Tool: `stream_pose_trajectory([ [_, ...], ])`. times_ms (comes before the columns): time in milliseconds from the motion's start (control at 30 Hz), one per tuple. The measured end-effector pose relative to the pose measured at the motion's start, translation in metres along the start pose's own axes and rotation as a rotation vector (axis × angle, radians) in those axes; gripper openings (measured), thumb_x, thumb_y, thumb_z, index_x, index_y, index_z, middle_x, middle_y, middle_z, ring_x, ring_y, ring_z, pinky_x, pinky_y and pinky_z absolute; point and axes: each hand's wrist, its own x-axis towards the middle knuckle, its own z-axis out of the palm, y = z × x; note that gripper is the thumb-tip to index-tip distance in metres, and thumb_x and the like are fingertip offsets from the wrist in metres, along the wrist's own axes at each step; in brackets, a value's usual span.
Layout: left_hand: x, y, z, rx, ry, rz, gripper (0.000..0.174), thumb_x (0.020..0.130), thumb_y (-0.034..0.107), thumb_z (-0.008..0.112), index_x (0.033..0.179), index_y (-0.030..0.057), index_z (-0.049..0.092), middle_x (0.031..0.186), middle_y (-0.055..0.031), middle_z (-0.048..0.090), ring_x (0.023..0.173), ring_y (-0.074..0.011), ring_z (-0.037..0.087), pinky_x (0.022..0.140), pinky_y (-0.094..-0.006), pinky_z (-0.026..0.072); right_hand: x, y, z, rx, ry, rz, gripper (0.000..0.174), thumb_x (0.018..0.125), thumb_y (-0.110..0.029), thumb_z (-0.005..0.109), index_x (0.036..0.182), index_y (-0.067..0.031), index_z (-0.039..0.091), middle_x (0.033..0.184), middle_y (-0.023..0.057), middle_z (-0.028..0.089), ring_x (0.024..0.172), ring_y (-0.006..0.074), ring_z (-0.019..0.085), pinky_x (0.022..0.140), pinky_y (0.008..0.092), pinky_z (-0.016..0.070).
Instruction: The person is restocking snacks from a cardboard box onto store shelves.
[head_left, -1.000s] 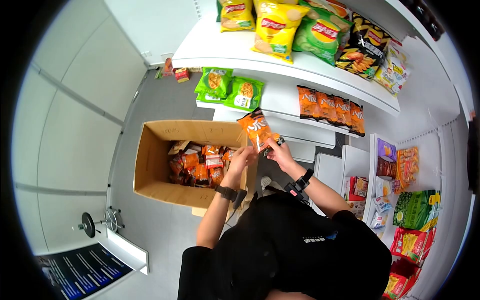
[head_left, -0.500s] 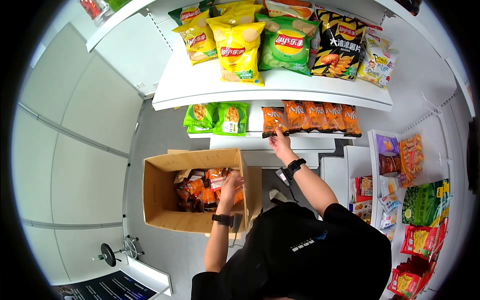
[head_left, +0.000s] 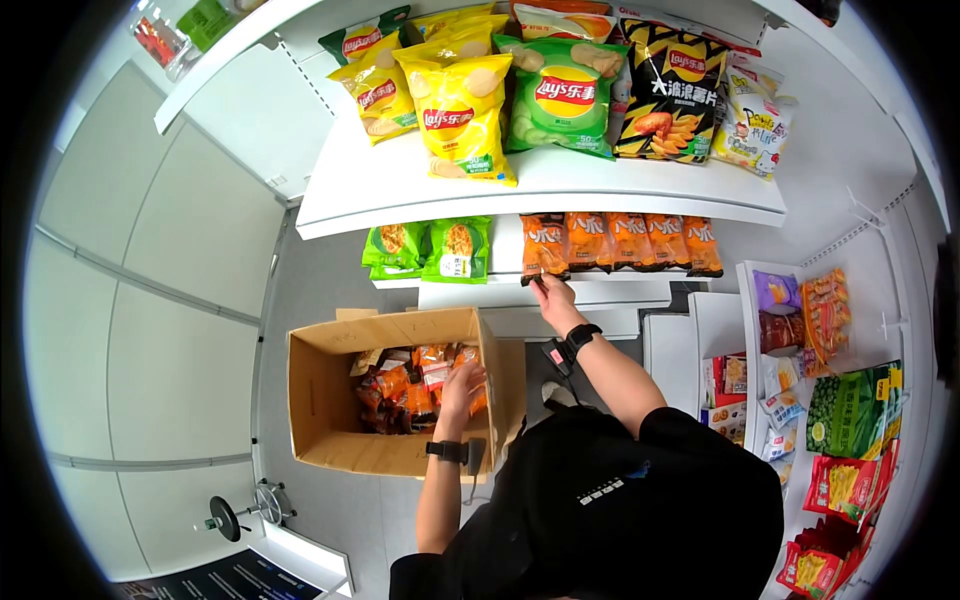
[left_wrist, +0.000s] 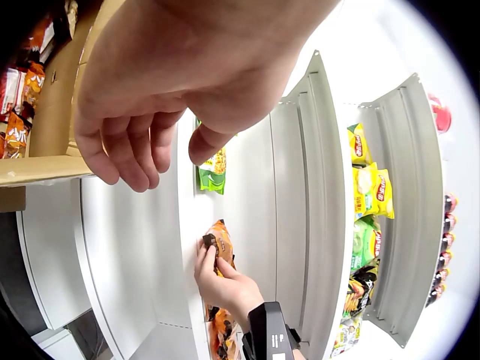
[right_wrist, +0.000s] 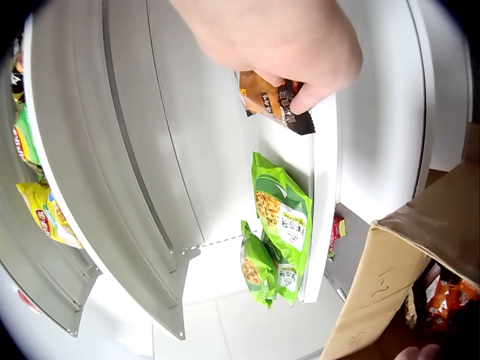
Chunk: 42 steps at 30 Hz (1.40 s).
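My right hand (head_left: 556, 306) pinches the black lower edge of an orange snack bag (head_left: 543, 243), which stands at the left end of a row of matching orange bags (head_left: 630, 240) on the lower shelf. In the right wrist view, the thumb (right_wrist: 309, 99) lies across that bag's dark edge. My left hand (head_left: 461, 391) hovers at the right side of the cardboard box (head_left: 325, 452), over its orange packets (head_left: 390, 378). Seen from the left wrist, the fingers of this hand (left_wrist: 169, 82) hang loosely bent with nothing between them.
Green snack bags (head_left: 457, 250) stand left of the orange row. Above, the upper shelf (head_left: 560, 190) overhangs, carrying yellow chip bags (head_left: 455, 110), a green one (head_left: 562, 98) and a black one (head_left: 668, 95). A side rack (head_left: 745, 380) with more packets stands at right.
The orange bag went from between both hands above the box to the left end of the shelf row, carried by the right hand. The left hand let go and moved back over the box.
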Motion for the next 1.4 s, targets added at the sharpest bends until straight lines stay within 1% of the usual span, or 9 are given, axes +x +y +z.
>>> stream_pose_trajectory([
  [100, 0.001, -0.001, -0.004, 0.008, -0.009, 0.001, 0.032, 0.089, 0.029, 0.049, 0.111, 0.0070, 0.055, 0.102, -0.0054, 0.060, 0.093, -0.0165, 0.056, 0.079, -0.0288, 0.0429, 0.006, -0.003, 0.007, 0.029, 0.095, 0.004, 0.017, 0.083, -0.005, 0.058, 0.097, 0.0010, 0.051, 0.091, 0.0090, 0.056, 0.082, 0.0188, 0.059, 0.076, 0.0303, 0.0562],
  [200, 0.000, -0.001, -0.006, 0.025, 0.002, -0.011, 0.031, 0.089, 0.029, 0.049, 0.110, 0.0069, 0.055, 0.103, -0.0056, 0.060, 0.094, -0.0165, 0.056, 0.079, -0.0293, 0.0431, 0.006, -0.007, 0.011, 0.013, 0.080, -0.020, 0.012, 0.084, -0.005, 0.056, 0.092, 0.0038, 0.052, 0.090, 0.0100, 0.056, 0.085, 0.0192, 0.058, 0.076, 0.0298, 0.0566],
  [400, -0.006, 0.003, -0.007, 0.029, 0.033, -0.016, 0.029, 0.089, 0.027, 0.047, 0.109, 0.0065, 0.054, 0.103, -0.0060, 0.060, 0.093, -0.0166, 0.056, 0.078, -0.0294, 0.0433, -0.003, -0.001, 0.017, -0.114, 0.108, -0.040, 0.018, 0.084, -0.006, 0.057, 0.096, 0.0045, 0.048, 0.094, 0.0124, 0.054, 0.083, 0.0218, 0.057, 0.076, 0.0329, 0.0572],
  [500, -0.003, 0.003, -0.010, 0.027, 0.033, -0.023, 0.029, 0.089, 0.027, 0.047, 0.108, 0.0063, 0.054, 0.102, -0.0059, 0.060, 0.092, -0.0164, 0.056, 0.077, -0.0284, 0.0432, -0.003, 0.002, 0.021, -0.086, 0.087, -0.033, 0.020, 0.083, -0.005, 0.056, 0.100, 0.0012, 0.048, 0.091, 0.0094, 0.054, 0.078, 0.0182, 0.058, 0.073, 0.0316, 0.0566],
  [600, -0.002, 0.005, -0.012, 0.027, 0.030, -0.030, 0.028, 0.089, 0.027, 0.048, 0.107, 0.0062, 0.054, 0.101, -0.0057, 0.060, 0.091, -0.0160, 0.056, 0.077, -0.0279, 0.0431, 0.002, -0.001, 0.027, -0.036, 0.102, -0.085, 0.019, 0.083, -0.004, 0.058, 0.096, 0.0040, 0.047, 0.094, 0.0136, 0.052, 0.084, 0.0235, 0.056, 0.077, 0.0338, 0.0568],
  [933, -0.008, 0.010, -0.014, 0.012, 0.072, -0.029, 0.027, 0.089, 0.026, 0.048, 0.105, 0.0059, 0.055, 0.102, -0.0055, 0.060, 0.089, -0.0146, 0.056, 0.076, -0.0278, 0.0437, 0.012, -0.005, 0.014, -0.014, 0.144, -0.094, 0.029, 0.082, -0.006, 0.062, 0.104, 0.0028, 0.045, 0.101, 0.0159, 0.050, 0.090, 0.0256, 0.055, 0.078, 0.0352, 0.0563],
  [1033, -0.006, 0.007, -0.019, 0.016, 0.053, -0.019, 0.027, 0.089, 0.026, 0.048, 0.105, 0.0058, 0.056, 0.102, -0.0052, 0.060, 0.088, -0.0141, 0.056, 0.075, -0.0270, 0.0438, 0.015, -0.003, 0.013, -0.022, 0.131, -0.087, 0.030, 0.083, -0.013, 0.062, 0.103, 0.0033, 0.047, 0.100, 0.0141, 0.052, 0.088, 0.0229, 0.057, 0.077, 0.0341, 0.0551],
  [1167, -0.010, 0.008, -0.019, 0.036, 0.060, -0.004, 0.027, 0.089, 0.028, 0.048, 0.104, 0.0073, 0.057, 0.095, -0.0028, 0.060, 0.086, -0.0140, 0.057, 0.073, -0.0272, 0.0439, 0.013, -0.004, 0.012, -0.085, 0.095, -0.053, 0.038, 0.082, -0.022, 0.065, 0.105, 0.0025, 0.046, 0.103, 0.0156, 0.052, 0.090, 0.0261, 0.056, 0.078, 0.0371, 0.0542],
  [1400, -0.006, -0.002, -0.033, 0.026, 0.091, -0.024, 0.029, 0.087, 0.029, 0.051, 0.104, 0.0069, 0.058, 0.099, -0.0034, 0.060, 0.085, -0.0139, 0.055, 0.074, -0.0271, 0.0433, 0.003, 0.000, 0.005, -0.176, 0.039, 0.089, 0.054, 0.082, -0.032, 0.065, 0.118, 0.0016, 0.043, 0.116, 0.0187, 0.049, 0.103, 0.0316, 0.052, 0.086, 0.0422, 0.0495],
])
